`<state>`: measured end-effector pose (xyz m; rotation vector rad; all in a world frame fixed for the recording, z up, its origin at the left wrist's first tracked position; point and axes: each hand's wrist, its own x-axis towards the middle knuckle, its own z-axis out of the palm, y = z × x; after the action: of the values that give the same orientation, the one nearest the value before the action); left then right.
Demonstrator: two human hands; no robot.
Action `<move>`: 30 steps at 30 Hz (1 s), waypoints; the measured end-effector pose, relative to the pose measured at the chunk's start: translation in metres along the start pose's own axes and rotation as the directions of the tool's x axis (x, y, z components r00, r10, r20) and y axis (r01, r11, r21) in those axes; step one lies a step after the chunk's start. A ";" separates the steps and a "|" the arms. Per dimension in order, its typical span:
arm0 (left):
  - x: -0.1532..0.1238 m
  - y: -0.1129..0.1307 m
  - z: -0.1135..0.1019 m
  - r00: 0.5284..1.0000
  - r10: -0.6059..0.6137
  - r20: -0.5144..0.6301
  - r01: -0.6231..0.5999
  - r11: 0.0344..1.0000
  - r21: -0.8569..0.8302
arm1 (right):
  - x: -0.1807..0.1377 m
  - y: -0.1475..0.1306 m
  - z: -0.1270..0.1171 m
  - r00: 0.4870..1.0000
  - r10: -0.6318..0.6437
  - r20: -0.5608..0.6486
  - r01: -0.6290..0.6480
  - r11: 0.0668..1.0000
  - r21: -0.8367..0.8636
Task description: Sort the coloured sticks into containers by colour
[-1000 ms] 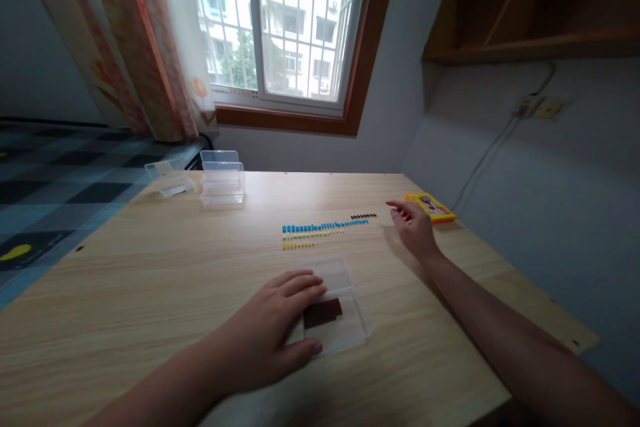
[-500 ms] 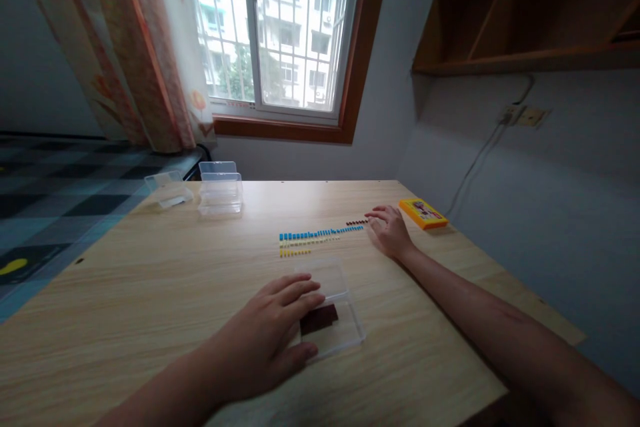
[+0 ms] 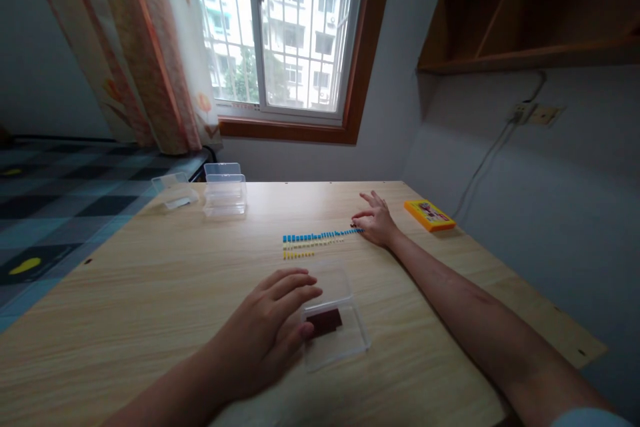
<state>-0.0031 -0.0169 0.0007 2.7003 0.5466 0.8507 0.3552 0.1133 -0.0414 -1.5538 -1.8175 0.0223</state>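
My left hand (image 3: pixel 273 323) rests with fingers apart at the left side of an open clear plastic case (image 3: pixel 353 343). Its thumb touches or lies just over a dark brown block of pieces (image 3: pixel 330 321) in the case. Farther off, my right hand (image 3: pixel 377 225) has thumb and index finger pinched at the tiny brown pieces (image 3: pixel 353 225), other fingers stretched out; the hand hides most of that brown row. Just nearer lie a row of small blue pieces (image 3: pixel 303 238), a pale cream row (image 3: pixel 320 244) and a short yellow row (image 3: pixel 295 255).
Stacked clear cases (image 3: pixel 225 197) and another open clear case (image 3: pixel 175 193) stand at the table's back left. A yellow-orange box (image 3: pixel 430 215) lies near the right edge. A wooden shelf (image 3: pixel 500 57) hangs on the right wall.
My right hand has shifted left over the brown row, its thumb and index finger now pinched and other fingers raised. My left thumb has moved up to the dark brown block.
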 end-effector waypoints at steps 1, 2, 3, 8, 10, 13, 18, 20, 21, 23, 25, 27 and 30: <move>0.000 0.000 0.000 1.000 0.001 -0.016 -0.001 1.000 -0.004 | 0.000 0.000 -0.001 1.000 -0.004 0.020 0.004 1.000 0.002; -0.001 -0.001 0.000 1.000 -0.001 -0.027 0.001 1.000 -0.008 | -0.001 -0.001 -0.001 0.999 -0.007 0.041 0.007 1.000 0.004; -0.001 -0.001 0.000 0.999 -0.005 -0.035 0.005 1.000 -0.011 | -0.001 -0.001 -0.001 0.998 -0.008 0.059 0.008 1.000 0.005; 0.001 -0.001 0.000 0.999 -0.018 -0.043 0.018 1.000 -0.015 | 0.002 0.000 -0.001 0.992 0.010 0.125 -0.012 1.000 0.017; 0.002 -0.001 0.000 0.999 -0.015 -0.041 0.014 1.000 -0.010 | 0.003 0.001 0.000 0.990 0.015 0.142 -0.019 1.000 0.022; 0.003 -0.001 0.000 0.999 -0.010 -0.039 0.010 1.000 -0.002 | 0.004 0.003 0.000 0.987 0.022 0.157 -0.027 0.999 0.030; 0.002 0.000 0.000 0.999 -0.012 -0.037 0.012 1.000 -0.005 | 0.004 0.004 0.001 0.988 0.033 0.152 -0.039 0.999 0.036; 0.002 0.000 0.000 0.999 -0.018 -0.030 0.018 1.000 -0.005 | 0.004 0.004 0.001 0.989 0.034 0.145 -0.040 0.998 0.040; 0.002 0.000 -0.001 0.999 -0.021 -0.028 0.021 1.000 -0.004 | 0.004 0.004 0.002 0.989 0.034 0.141 -0.040 0.998 0.043; 0.002 0.000 -0.001 0.999 -0.026 -0.024 0.026 1.000 -0.005 | 0.004 0.003 0.002 0.991 0.032 0.131 -0.040 0.998 0.052; 0.003 0.000 -0.001 0.999 -0.026 -0.026 0.026 1.000 -0.010 | 0.004 0.003 0.002 0.992 0.031 0.119 -0.039 0.997 0.066; 0.003 0.000 -0.001 0.999 -0.021 -0.028 0.021 1.000 -0.018 | 0.003 0.003 0.003 0.995 0.030 0.099 -0.039 0.996 0.084; 0.003 0.000 -0.001 0.999 -0.025 -0.024 0.024 0.999 -0.023 | 0.003 0.001 0.002 0.999 0.023 0.050 -0.028 0.992 0.123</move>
<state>-0.0014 -0.0157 0.0033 2.6603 0.5707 0.8790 0.3554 0.1171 -0.0418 -1.5010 -1.7984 0.1822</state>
